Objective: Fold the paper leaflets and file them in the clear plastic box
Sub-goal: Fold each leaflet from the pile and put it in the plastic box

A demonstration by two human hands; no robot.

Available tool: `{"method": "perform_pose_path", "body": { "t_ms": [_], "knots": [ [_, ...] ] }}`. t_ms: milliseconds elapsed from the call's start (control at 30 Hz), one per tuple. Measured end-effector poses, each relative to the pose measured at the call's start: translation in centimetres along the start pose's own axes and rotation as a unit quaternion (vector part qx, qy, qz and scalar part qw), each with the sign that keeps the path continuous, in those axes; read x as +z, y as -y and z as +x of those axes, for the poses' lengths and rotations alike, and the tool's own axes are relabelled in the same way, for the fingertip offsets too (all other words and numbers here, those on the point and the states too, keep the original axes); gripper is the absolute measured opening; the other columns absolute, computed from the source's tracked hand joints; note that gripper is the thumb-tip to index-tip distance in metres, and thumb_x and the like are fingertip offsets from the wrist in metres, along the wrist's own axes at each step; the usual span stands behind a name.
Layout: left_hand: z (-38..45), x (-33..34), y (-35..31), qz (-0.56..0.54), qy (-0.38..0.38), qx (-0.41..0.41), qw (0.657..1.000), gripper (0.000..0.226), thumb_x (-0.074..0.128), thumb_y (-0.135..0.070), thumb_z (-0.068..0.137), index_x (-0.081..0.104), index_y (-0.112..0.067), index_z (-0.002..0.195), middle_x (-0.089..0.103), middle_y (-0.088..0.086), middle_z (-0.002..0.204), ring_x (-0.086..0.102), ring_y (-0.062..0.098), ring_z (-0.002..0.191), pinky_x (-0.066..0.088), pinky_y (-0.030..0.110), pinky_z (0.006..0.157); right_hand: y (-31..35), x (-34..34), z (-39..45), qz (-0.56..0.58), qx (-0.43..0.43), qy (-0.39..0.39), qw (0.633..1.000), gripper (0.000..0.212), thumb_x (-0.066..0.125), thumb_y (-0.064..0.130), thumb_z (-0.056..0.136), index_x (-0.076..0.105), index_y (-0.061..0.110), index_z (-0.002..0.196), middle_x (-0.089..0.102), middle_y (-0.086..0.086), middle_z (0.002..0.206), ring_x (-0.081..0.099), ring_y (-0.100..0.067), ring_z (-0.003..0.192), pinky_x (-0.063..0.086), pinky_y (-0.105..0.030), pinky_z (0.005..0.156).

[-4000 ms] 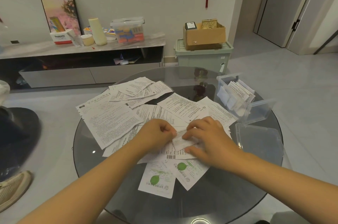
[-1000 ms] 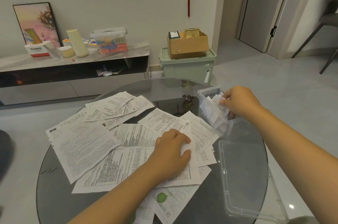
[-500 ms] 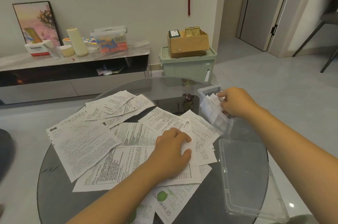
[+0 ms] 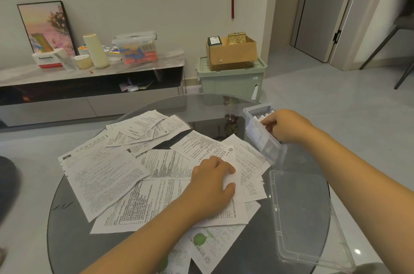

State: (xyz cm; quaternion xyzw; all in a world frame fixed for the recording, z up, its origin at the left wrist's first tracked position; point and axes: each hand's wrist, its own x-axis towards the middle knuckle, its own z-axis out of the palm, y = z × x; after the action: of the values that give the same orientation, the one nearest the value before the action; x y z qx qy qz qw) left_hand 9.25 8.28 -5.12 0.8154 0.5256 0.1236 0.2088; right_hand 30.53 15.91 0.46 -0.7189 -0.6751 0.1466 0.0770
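**Thin paper, clear plastic: filing one, next one pinned**

Paper this thin is nearly weightless and limp, so I judge the loose leaflets (image 4: pixel 161 175) will slide on the glass counter (image 4: pixel 67 240) and crumple if grabbed mid-sheet. They lie fanned across the middle of the counter, overlapping. My left hand (image 4: pixel 210 186) rests on the top sheet near the pile's right side, its fingers (image 4: pixel 226 167) relaxed and pressing flat, thumb lying on the paper, nothing gripped. My right hand (image 4: pixel 284 127) is inside the box (image 4: pixel 266 150) at the counter's right edge, fingers curled among the folded leaflets (image 4: pixel 254 131) standing there; I cannot tell whether they pinch one. The lid (image 4: pixel 302 217) lies at the near right edge. I'd take the next sheet by a free corner, pinching lightly, and crease it against the glass.
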Motion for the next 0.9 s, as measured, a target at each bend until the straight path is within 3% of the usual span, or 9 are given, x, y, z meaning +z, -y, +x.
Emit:
{"method": "perform_pose_path", "body": {
  "t_ms": [233, 333, 400, 533, 633, 733, 900],
  "knots": [
    [-0.1, 0.0, 0.5, -0.003, 0.002, 0.011, 1.000, 0.037, 0.047, -0.034, 0.095, 0.045, -0.028, 0.131, 0.037, -0.011, 0.134, 0.032, 0.011, 0.126, 0.025, 0.029, 0.110, -0.6, -0.1, -0.5, 0.098, -0.007, -0.107, 0.989, 0.033, 0.045, 0.009, 0.094, 0.065, 0.018, 0.119, 0.065, -0.010, 0.115, 0.059, -0.026, 0.078, 0.054, -0.039, 0.079],
    [-0.5, -0.4, 0.5, -0.016, 0.005, 0.019, 1.000, 0.036, 0.048, -0.035, 0.094, 0.047, -0.028, 0.129, 0.040, -0.012, 0.135, 0.035, 0.010, 0.126, 0.029, 0.032, 0.109, -0.7, -0.3, -1.6, 0.116, -0.043, -0.134, 0.983, 0.031, 0.046, 0.011, 0.095, 0.065, 0.018, 0.119, 0.067, -0.009, 0.111, 0.056, -0.017, 0.065, 0.051, -0.028, 0.066],
    [-1.0, -0.7, 0.7, -0.009, 0.005, 0.029, 1.000, 0.037, 0.049, -0.037, 0.093, 0.047, -0.029, 0.129, 0.040, -0.013, 0.135, 0.035, 0.009, 0.127, 0.029, 0.033, 0.110, -0.7, -0.3, -2.4, 0.119, -0.068, -0.143, 0.980, 0.030, 0.049, 0.013, 0.095, 0.065, 0.019, 0.118, 0.067, -0.006, 0.110, 0.056, -0.014, 0.070, 0.043, -0.020, 0.059],
    [-2.6, -1.4, 1.1, 0.055, 0.021, 0.029, 0.998, 0.053, 0.051, -0.053, 0.088, 0.039, -0.033, 0.135, 0.030, -0.012, 0.142, 0.024, 0.015, 0.135, 0.018, 0.033, 0.113, 0.2, 0.0, -5.1, 0.125, -0.113, -0.149, 0.974, 0.026, 0.055, 0.020, 0.093, 0.066, 0.024, 0.116, 0.067, 0.002, 0.105, 0.054, -0.008, 0.079, 0.037, -0.015, 0.060],
    [-3.8, -2.0, 0.8, 0.113, 0.066, 0.004, 0.991, 0.072, 0.052, -0.061, 0.083, 0.025, -0.034, 0.144, 0.013, -0.006, 0.152, 0.011, 0.021, 0.140, 0.011, 0.038, 0.114, 1.1, 0.2, -6.8, 0.130, -0.138, -0.141, 0.972, 0.025, 0.057, 0.024, 0.092, 0.067, 0.024, 0.115, 0.063, 0.009, 0.097, 0.053, -0.005, 0.077, 0.037, -0.015, 0.067],
    [-4.6, -2.1, 0.9, 0.131, 0.121, -0.017, 0.984, 0.087, 0.053, -0.066, 0.081, 0.009, -0.034, 0.149, -0.001, -0.004, 0.157, 0.001, 0.023, 0.144, 0.008, 0.042, 0.116, 2.0, 1.0, -7.9, 0.119, -0.157, -0.103, 0.975, 0.027, 0.058, 0.028, 0.091, 0.065, 0.025, 0.117, 0.062, 0.012, 0.098, 0.052, 0.000, 0.075, 0.034, -0.008, 0.062],
    [-5.1, -2.2, 1.1, 0.106, 0.103, 0.009, 0.989, 0.076, 0.055, -0.055, 0.086, 0.018, -0.032, 0.148, 0.016, -0.009, 0.155, 0.014, 0.014, 0.142, 0.014, 0.036, 0.115, 2.7, 2.1, -8.6, 0.083, -0.187, -0.060, 0.977, 0.029, 0.061, 0.033, 0.088, 0.065, 0.028, 0.117, 0.065, 0.012, 0.105, 0.052, 0.004, 0.077, 0.035, -0.004, 0.065]
  ]
}}
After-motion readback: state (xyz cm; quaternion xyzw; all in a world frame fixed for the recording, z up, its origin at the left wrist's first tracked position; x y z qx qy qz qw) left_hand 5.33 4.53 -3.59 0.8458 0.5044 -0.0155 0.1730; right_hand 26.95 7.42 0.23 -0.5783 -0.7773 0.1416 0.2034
